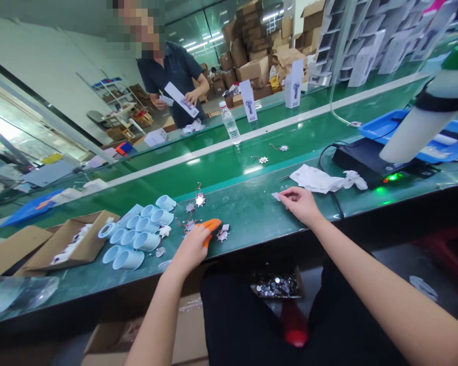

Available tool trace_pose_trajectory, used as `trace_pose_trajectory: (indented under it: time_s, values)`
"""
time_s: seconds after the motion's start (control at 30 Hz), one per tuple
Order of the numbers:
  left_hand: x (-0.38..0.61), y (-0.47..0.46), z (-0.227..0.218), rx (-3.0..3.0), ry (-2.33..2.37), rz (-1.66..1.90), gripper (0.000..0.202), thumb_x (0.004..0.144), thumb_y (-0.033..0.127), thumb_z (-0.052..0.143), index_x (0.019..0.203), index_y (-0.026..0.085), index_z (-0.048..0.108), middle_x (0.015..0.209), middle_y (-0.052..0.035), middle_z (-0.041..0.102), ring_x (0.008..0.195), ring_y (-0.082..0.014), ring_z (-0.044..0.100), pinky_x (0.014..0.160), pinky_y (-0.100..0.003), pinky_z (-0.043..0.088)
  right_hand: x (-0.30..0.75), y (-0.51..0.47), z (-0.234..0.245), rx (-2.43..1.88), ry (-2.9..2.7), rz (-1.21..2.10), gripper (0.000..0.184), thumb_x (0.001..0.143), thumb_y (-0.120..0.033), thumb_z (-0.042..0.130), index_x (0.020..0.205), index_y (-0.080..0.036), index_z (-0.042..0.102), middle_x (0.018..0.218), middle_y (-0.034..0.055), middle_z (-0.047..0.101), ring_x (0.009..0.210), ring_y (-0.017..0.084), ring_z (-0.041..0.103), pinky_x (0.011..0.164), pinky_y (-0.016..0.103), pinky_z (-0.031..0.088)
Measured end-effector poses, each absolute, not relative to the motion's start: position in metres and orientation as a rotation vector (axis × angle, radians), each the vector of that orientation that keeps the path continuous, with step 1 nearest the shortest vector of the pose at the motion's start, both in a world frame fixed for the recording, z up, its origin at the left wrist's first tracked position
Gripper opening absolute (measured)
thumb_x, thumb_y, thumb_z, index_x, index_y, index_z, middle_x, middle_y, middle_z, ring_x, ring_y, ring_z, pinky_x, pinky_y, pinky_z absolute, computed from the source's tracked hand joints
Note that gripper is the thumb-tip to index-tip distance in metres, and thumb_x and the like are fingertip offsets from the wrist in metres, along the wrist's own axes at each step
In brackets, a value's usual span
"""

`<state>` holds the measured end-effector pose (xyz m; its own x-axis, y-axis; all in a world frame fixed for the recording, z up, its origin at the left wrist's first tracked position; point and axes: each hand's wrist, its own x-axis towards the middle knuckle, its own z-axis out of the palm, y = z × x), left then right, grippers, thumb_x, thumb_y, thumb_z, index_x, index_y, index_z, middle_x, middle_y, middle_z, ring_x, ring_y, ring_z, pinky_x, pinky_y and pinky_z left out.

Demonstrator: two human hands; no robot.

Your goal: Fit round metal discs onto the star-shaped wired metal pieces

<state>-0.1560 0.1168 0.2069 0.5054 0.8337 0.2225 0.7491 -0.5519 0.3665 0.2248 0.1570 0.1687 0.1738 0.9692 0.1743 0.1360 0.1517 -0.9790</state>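
My left hand is closed around an orange-handled tool with two grips. Its working end is hidden, so I cannot tell its exact kind. Just right of it lies a small star-shaped metal part with a pale square piece by it. More star-shaped parts with thin red wires, such as this one, are beyond that hand. Between thumb and fingertips, my right hand pinches a small whitish piece just over the green bench. Crumpled white paper lies beyond it.
Several light-blue cups lie left, beside an open cardboard box. A water bottle stands on the green conveyor. At right are a black device and blue tray. Across the line, a person holds a white box.
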Motion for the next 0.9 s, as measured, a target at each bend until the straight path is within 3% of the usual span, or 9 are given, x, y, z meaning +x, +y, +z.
trace_pose_trajectory:
  time_s: [0.17, 0.3, 0.43, 0.57, 0.7, 0.8, 0.9]
  values:
    - [-0.154, 0.129, 0.203, 2.592, 1.384, 0.528, 0.025, 0.095, 0.023, 0.053, 0.11, 0.023, 0.074, 0.11, -0.0112, 0.071, 0.102, -0.0272, 0.066, 0.094, -0.045, 0.054, 0.224, 0.156, 0.17, -1.272, -1.244, 0.856, 0.032, 0.078, -0.048, 0.074, 0.084, -0.017, 0.072, 0.056, 0.0007, 0.061, 0.052, 0.016, 0.058, 0.056, 0.03, 0.047]
    - [-0.148, 0.121, 0.2, 2.658, 1.497, 0.59, 0.017, 0.091, 0.018, 0.054, 0.09, 0.023, 0.071, 0.091, -0.0097, 0.068, 0.088, -0.0266, 0.065, 0.082, -0.039, 0.055, 0.223, 0.156, 0.168, -1.303, -1.29, 0.795, 0.032, 0.079, -0.049, 0.072, 0.084, -0.018, 0.073, 0.059, 0.0013, 0.063, 0.053, 0.016, 0.058, 0.056, 0.03, 0.046]
    - [-0.136, 0.11, 0.213, 2.664, 1.587, 0.739, 0.019, 0.091, 0.014, 0.05, 0.093, 0.022, 0.067, 0.092, -0.0107, 0.069, 0.088, -0.0275, 0.066, 0.08, -0.039, 0.053, 0.222, 0.156, 0.166, -1.322, -1.312, 0.745, 0.031, 0.08, -0.049, 0.069, 0.084, -0.018, 0.073, 0.059, 0.0004, 0.062, 0.055, 0.016, 0.057, 0.057, 0.029, 0.046]
    - [-0.107, 0.107, 0.259, 2.672, 1.504, 0.904, 0.018, 0.093, 0.018, 0.051, 0.103, 0.022, 0.065, 0.096, -0.0089, 0.07, 0.09, -0.0263, 0.067, 0.084, -0.038, 0.053, 0.22, 0.154, 0.164, -1.322, -1.343, 0.699, 0.03, 0.081, -0.047, 0.067, 0.083, -0.018, 0.073, 0.06, 0.0001, 0.063, 0.056, 0.016, 0.057, 0.059, 0.029, 0.046]
    - [-0.07, 0.115, 0.3, 2.59, 1.368, 1.038, 0.015, 0.092, 0.021, 0.054, 0.102, 0.02, 0.066, 0.095, -0.0072, 0.071, 0.087, -0.0236, 0.067, 0.082, -0.036, 0.053, 0.218, 0.152, 0.165, -1.322, -1.377, 0.641, 0.027, 0.082, -0.043, 0.066, 0.083, -0.017, 0.073, 0.061, -0.0002, 0.063, 0.056, 0.015, 0.056, 0.06, 0.028, 0.046]
    - [-0.057, 0.122, 0.291, 2.41, 1.391, 0.942, 0.013, 0.092, 0.024, 0.054, 0.099, 0.021, 0.065, 0.088, -0.0043, 0.072, 0.077, -0.0201, 0.067, 0.074, -0.032, 0.053, 0.215, 0.152, 0.17, -1.399, -1.448, 0.603, 0.025, 0.084, -0.039, 0.065, 0.084, -0.016, 0.074, 0.065, 0.0012, 0.067, 0.06, 0.015, 0.059, 0.061, 0.026, 0.047]
    - [-0.059, 0.124, 0.253, 2.331, 1.459, 0.821, 0.011, 0.087, 0.02, 0.056, 0.091, 0.022, 0.065, 0.075, -0.0018, 0.072, 0.065, -0.0191, 0.067, 0.063, -0.029, 0.051, 0.217, 0.153, 0.179, -1.511, -1.554, 0.568, 0.019, 0.086, -0.033, 0.064, 0.087, -0.017, 0.075, 0.074, 0.003, 0.073, 0.066, 0.016, 0.063, 0.066, 0.025, 0.049]
